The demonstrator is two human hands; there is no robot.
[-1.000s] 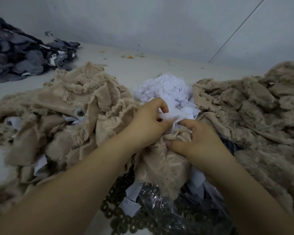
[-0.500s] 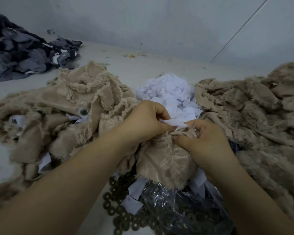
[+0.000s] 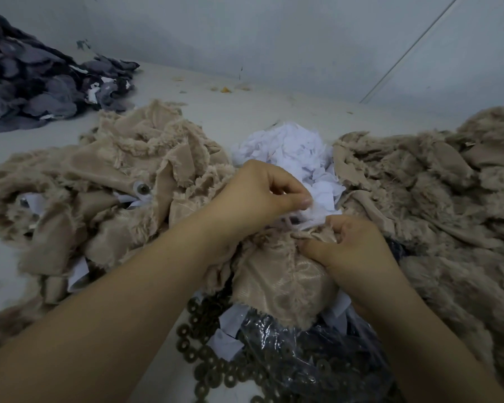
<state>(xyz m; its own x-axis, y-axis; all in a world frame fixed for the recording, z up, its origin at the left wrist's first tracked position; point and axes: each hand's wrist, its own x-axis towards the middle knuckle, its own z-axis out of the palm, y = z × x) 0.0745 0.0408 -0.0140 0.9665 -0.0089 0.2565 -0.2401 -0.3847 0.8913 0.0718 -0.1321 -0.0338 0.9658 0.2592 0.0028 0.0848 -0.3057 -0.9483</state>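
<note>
Thumb and forefinger of the left grip (image 3: 262, 196) close narrowly on a white paper scrap (image 3: 323, 205), which we see lying just above the beige plush piece (image 3: 285, 277). The right grip (image 3: 354, 248) curls tight round the top edge of that plush piece, just beside the scrap's lower end. We cannot make out how the scrap meets the fabric under the fingers, and the bag of dark rings (image 3: 297, 362) is cut off below.

Two hands: left hand (image 3: 256, 196), right hand (image 3: 352, 248). Two beige heaps — left fur-fabric heap (image 3: 99, 175), right fur-fabric heap (image 3: 434, 184). One paper-scrap pile (image 3: 285, 146), one grey fabric heap (image 3: 26, 91), one washer bag (image 3: 303, 359) — one toy eye (image 3: 142, 188).
</note>
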